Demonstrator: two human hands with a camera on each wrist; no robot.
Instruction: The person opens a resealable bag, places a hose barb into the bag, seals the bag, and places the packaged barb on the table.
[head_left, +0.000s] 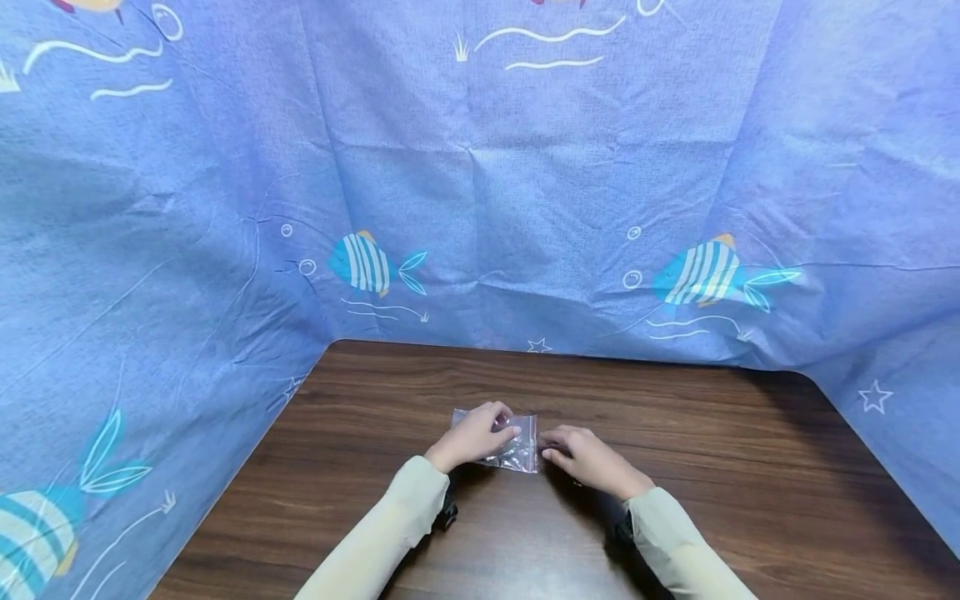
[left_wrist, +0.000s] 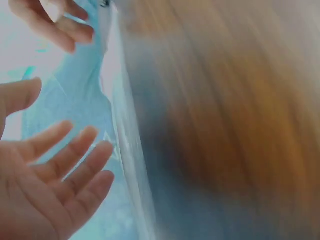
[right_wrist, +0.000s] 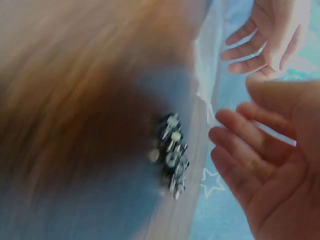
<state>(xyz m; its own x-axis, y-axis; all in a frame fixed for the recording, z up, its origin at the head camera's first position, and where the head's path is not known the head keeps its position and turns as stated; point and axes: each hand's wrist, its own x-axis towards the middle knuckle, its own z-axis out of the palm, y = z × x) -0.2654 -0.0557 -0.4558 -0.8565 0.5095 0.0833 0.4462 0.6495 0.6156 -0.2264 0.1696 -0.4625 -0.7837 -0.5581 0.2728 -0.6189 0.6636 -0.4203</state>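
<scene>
A clear zip bag (head_left: 521, 454) with a reddish seal strip lies on the brown table. My left hand (head_left: 472, 437) is over the bag's left part, fingers bent loosely. In the left wrist view the left hand (left_wrist: 60, 185) shows spread, relaxed fingers, with the bag (left_wrist: 131, 135) edge-on beyond them. Just right of the seal end is my right hand (head_left: 588, 458); in the right wrist view this hand (right_wrist: 270, 160) holds nothing. A small heap of black and silver metal pieces (right_wrist: 173, 155), resembling screws, sits near its fingertips. The right hand mostly hides that heap in the head view.
The wood-grain table (head_left: 360, 417) stretches around both hands. A blue fish-print cloth (head_left: 540, 208) hangs behind it and along both sides. Each wrist carries a dark device, such as the left wrist's device (head_left: 447, 512).
</scene>
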